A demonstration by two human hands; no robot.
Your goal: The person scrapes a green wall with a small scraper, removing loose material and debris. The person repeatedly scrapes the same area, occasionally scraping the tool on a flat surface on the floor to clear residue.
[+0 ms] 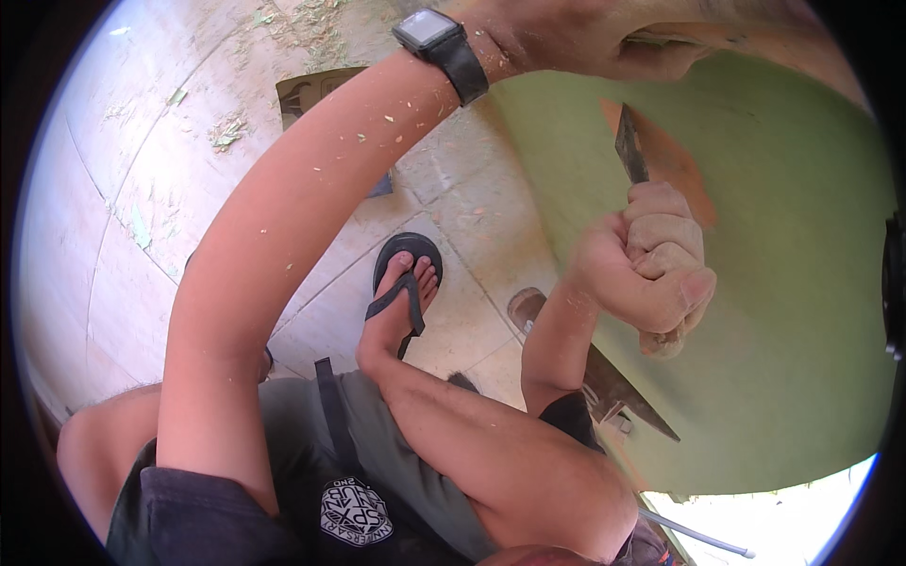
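Observation:
My right hand (665,262) is closed in a fist around a bladed hand tool. Its flat, dark metal blade (628,145) with an angled tip points away from me. The butt of its wooden handle (662,345) shows below the fist. Under it is a large green-painted panel (778,283), with a bare orange-brown patch (683,173) beside the blade. My left arm, with a black watch at the wrist, reaches across to the top right. There my left hand (601,35) is over the panel's far side; its fingers are partly cut off, and what they hold is unclear.
A handsaw (630,393) lies by the panel's near edge, next to a small pale block (621,423). Shavings and green flakes (226,133) litter the tiled floor (163,212). My foot (407,283) wears a black flip-flop. A thin grey rod (701,534) is at lower right.

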